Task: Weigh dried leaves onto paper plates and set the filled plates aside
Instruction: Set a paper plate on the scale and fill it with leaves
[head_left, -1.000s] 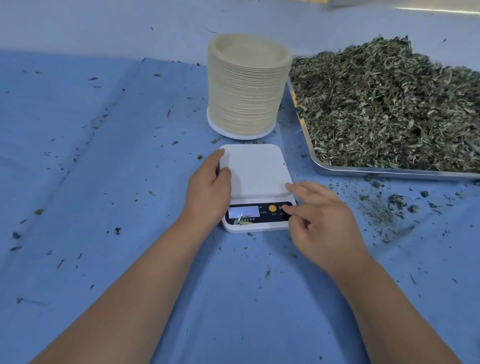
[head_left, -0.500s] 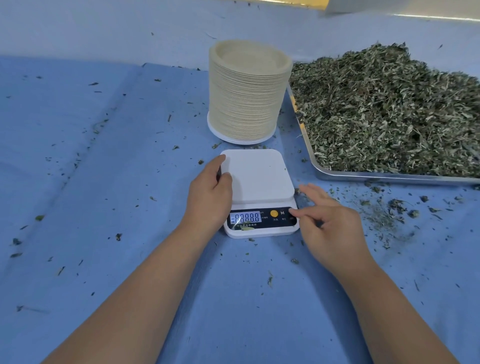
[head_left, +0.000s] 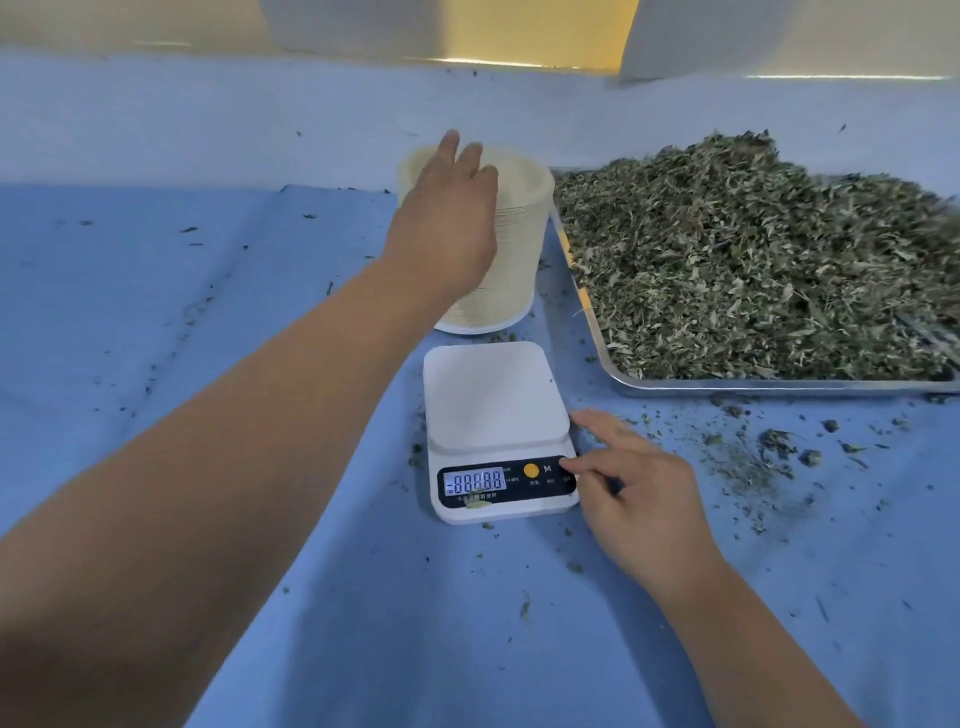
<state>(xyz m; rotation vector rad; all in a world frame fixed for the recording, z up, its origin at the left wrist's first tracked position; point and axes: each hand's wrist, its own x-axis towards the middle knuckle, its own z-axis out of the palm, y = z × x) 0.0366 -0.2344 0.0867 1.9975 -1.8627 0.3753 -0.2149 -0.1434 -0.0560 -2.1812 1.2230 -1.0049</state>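
Hovering over the plates (head_left: 514, 249), the left hand (head_left: 447, 208) was spread wide, holding nothing. The stack stood directly beneath its fingers. The right hand (head_left: 639, 499) lay loose, one fingertip on the scale (head_left: 493, 405) panel. Beyond it, leaves (head_left: 753, 260) were heaped in the tray (head_left: 779, 387). The plates looked light, thin and tightly nested, probably best pinched at the top rim to peel off one only.
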